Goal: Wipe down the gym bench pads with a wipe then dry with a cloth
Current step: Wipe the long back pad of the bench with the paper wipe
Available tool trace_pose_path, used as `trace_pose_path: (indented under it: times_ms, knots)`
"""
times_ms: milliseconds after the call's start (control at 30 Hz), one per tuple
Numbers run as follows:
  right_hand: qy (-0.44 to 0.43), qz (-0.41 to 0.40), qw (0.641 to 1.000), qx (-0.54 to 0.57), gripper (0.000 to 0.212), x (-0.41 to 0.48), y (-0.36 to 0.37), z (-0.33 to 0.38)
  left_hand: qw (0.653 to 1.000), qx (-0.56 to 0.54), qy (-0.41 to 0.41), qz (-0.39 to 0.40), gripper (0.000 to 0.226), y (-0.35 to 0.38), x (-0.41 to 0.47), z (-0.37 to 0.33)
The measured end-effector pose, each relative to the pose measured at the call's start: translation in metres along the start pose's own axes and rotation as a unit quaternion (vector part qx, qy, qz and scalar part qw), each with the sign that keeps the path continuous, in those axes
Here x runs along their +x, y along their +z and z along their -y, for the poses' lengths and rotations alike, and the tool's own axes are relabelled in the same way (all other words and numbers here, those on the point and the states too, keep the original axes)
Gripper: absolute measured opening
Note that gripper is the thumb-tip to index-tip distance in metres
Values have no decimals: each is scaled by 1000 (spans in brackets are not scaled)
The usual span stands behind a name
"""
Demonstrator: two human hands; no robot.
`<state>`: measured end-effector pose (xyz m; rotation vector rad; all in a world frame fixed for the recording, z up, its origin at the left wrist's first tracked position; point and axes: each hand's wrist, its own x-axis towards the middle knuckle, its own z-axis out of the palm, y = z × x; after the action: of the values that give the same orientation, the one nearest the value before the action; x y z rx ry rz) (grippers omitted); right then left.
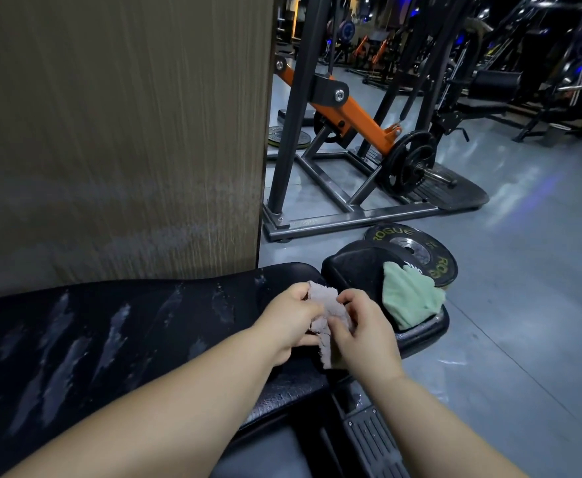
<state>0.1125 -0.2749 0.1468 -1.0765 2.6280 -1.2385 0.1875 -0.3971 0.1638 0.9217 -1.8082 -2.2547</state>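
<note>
- Both hands are over the near end of the long back pad (110,339), close together, with the wipe (324,301) between them.
- Left hand (291,320): fingers curled, gripping the left edge of the wipe.
- Right hand (365,336): thumb and fingers pinch the wipe's right edge; the knuckles face the camera.
- Wipe: pale grey-white, crumpled, held just above the pad. Its lower end hangs between the two wrists.
- Back pad: black, with pale wet streaks across its surface. It runs left along the wood-grain panel (110,132).
- Seat pad (355,267): black, just right of the back pad's end. The green cloth (407,298) lies bunched on its right half, apart from both hands.
- Floor (524,270): grey. A black weight plate (410,246) with yellow lettering lies flat behind the seat pad.
- Background: orange-armed plate machine (351,115) on a steel frame.
</note>
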Motion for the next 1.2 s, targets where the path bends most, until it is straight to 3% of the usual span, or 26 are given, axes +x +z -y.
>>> trace_pose_path:
  times_ms: [167, 267, 367, 433, 500, 567, 633, 767, 833, 1000, 1200]
  knots:
    - [-41, 4, 997, -62, 17, -7, 3, 0, 982, 173, 24, -76, 26, -7, -8, 2]
    - [-52, 42, 979, -192, 10, -19, 12, -13, 907, 408, 21, -106, 15, -22, -16, 8]
    - [-64, 24, 955, -288, 9, -24, 15, -15, 878, 462, 42, -115, 11, -39, -20, 9]
    - [-110, 13, 957, -269, 10, -24, 14, -11, 862, 494, 48, -97, 8, -44, -24, 6]
    - [-135, 74, 959, -240, 21, -25, 18, -11, 838, 538, 54, -78, 7, -44, -31, 6]
    - [-114, 150, 960, -210, 31, -29, 20, -10, 812, 578, 60, -55, 10, -42, -39, 9]
    - [-101, 168, 960, -199, 31, -33, 21, -10, 784, 619, 51, -26, 21, -42, -50, 10]
    - [-89, 190, 952, -223, 29, -43, 22, -11, 674, 736, 14, 61, 50, -40, -69, 16]
    - [-75, 212, 942, -248, 33, -42, 19, -7, 640, 762, -2, 97, 60, -38, -73, 22]
    - [-89, 242, 931, -258, 54, -28, 21, 1, 660, 745, -5, 98, 61, -36, -75, 29]
    - [-88, 238, 940, -226, 55, -1, 33, -6, 678, 729, 0, 95, 60, -41, -71, 33]
